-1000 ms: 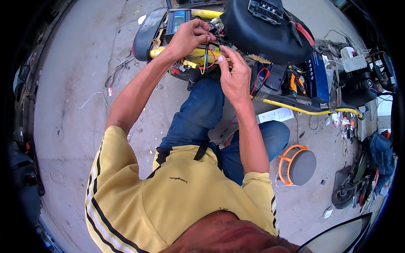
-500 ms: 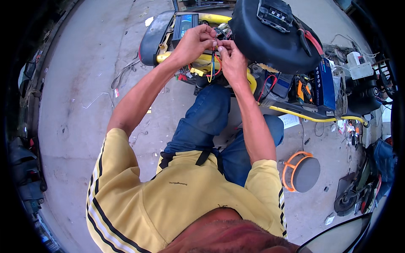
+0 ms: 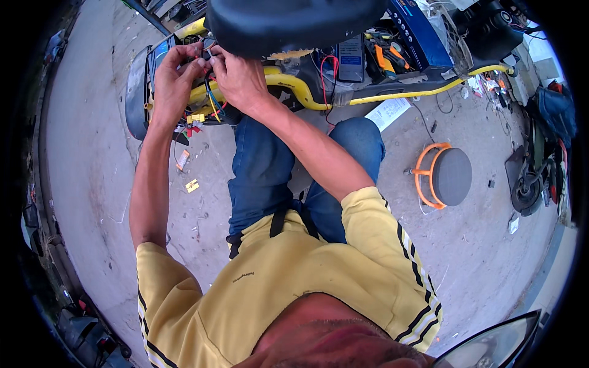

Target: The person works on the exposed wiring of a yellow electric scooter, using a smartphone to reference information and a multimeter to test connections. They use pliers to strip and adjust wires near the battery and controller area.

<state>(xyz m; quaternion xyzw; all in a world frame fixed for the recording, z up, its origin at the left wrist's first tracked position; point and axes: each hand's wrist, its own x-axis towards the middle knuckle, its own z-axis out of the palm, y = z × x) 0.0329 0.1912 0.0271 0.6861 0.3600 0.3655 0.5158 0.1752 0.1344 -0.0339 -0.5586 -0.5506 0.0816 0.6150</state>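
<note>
My left hand (image 3: 174, 83) is closed, its thumb and fingertips pinching thin wire ends over a yellow-framed vehicle (image 3: 294, 86). Close beside it, my right hand (image 3: 236, 78) is also closed, pinching at the same wires. The fingertips nearly meet, so the exact ends held are hard to see. Below them hangs a loose bundle of coloured wires (image 3: 213, 101), with blue, yellow, red and black strands. A yellow connector (image 3: 196, 118) sits at the lower end of the bundle. Just right of my hands, a black seat (image 3: 294, 27) overhangs the frame.
On the vehicle's footboard lie a dark meter-like box (image 3: 350, 60) with a red lead, orange-handled pliers (image 3: 383, 59) and a blue box (image 3: 420, 34). A round stool (image 3: 453, 176) with an orange frame stands on the floor. Printed paper (image 3: 388, 113) lies near my knee.
The view has shifted, so the vehicle and my hands appear farther left and higher. Both hands stay together at the wires, and my right hand now shows more of its back.
</note>
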